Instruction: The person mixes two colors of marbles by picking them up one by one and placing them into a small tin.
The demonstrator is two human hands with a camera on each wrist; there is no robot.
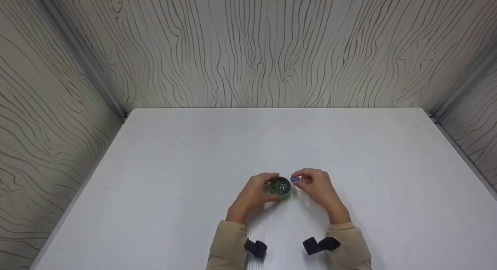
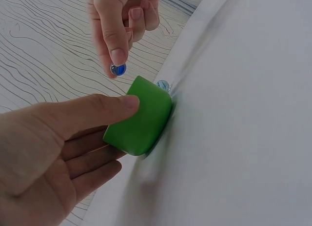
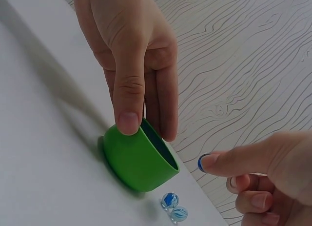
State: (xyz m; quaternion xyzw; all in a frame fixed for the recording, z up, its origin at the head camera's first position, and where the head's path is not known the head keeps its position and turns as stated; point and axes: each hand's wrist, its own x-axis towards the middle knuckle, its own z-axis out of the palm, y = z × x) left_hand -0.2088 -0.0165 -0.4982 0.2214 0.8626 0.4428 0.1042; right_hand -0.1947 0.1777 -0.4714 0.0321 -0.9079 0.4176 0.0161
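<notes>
A small green cup (image 1: 289, 196) stands on the white table, its mouth facing up. My left hand (image 1: 253, 190) grips the cup (image 2: 148, 113) from the left, thumb on the near side and fingers around the far side. Several glassy marbles show inside it in the head view. Just right of the rim, my right hand (image 1: 319, 186) pinches a blue marble (image 2: 118, 69) between thumb and forefinger. Beside the cup in the right wrist view lie a blue-swirled marble (image 3: 170, 200) and a paler blue marble (image 3: 179, 214) on the table.
The white tabletop (image 1: 186, 153) spreads out around both hands. Wood-grain patterned walls (image 1: 248, 49) enclose it at the back and sides. Black straps (image 1: 256, 248) with small cameras sit on both beige sleeves (image 1: 229, 243).
</notes>
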